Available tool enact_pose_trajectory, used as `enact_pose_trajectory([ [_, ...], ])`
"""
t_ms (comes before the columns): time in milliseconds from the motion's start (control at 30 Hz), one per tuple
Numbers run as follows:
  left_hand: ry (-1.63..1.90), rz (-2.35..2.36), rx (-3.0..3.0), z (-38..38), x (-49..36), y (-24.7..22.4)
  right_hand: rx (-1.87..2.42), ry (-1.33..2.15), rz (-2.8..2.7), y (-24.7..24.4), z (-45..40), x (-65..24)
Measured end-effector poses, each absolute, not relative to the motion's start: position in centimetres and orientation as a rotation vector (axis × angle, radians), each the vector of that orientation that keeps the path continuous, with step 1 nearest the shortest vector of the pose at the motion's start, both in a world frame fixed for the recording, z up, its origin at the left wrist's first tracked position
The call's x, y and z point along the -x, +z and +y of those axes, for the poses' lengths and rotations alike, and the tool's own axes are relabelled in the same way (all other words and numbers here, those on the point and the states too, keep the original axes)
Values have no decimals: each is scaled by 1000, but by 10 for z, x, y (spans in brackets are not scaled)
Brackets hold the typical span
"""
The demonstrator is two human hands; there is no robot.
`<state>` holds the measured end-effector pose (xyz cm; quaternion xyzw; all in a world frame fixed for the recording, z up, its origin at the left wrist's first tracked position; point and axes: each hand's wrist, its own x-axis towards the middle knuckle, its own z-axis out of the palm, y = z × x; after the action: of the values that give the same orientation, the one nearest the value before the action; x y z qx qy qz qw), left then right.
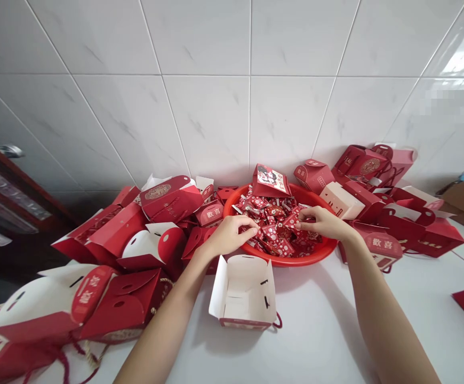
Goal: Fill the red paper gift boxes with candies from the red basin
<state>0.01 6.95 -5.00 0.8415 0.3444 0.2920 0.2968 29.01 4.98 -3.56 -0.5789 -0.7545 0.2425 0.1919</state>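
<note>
- Basin (312, 258), one: smooth red plastic, round-rimmed, on a glossy white tabletop (296, 330).
- Wrapped sweets (274, 226), too many to count: crinkled red wrappers with pale patterns, heaped inside the basin, under my fingers.
- Open carton (246, 296), one: folded card, white inside, red outside, one dark-red cord loop (279, 321); on the near side of the basin, just below my left hand.
- Left hand (232, 233), one: over the basin's left part, fingers curled, tips close; whether they pinch a sweet, I cannot tell.
- Right hand (328, 223), one: over the basin's right part, fingers bent towards the thumb; grip likewise unclear.
- Printed gift box (271, 182), one: red card, at the basin's far edge.
- Red gift cartons (172, 198), overlapping: at least eight left of the basin, at least six right.
</note>
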Motion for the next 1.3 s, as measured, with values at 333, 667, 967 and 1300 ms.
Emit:
enact_pose_trajectory([
  [333,785,932,-2286,71,0,-52,1578,528,-1933,-48,57,-289],
  [667,773,933,-2280,70,0,-52,1727,403,-2058,-43,55,-280],
  [967,744,942,-2280,71,-1,-53,1806,352,-2157,-45,57,-270],
  [1300,744,980,-2247,70,-2,-53,1620,369,-2104,-47,58,-272],
])
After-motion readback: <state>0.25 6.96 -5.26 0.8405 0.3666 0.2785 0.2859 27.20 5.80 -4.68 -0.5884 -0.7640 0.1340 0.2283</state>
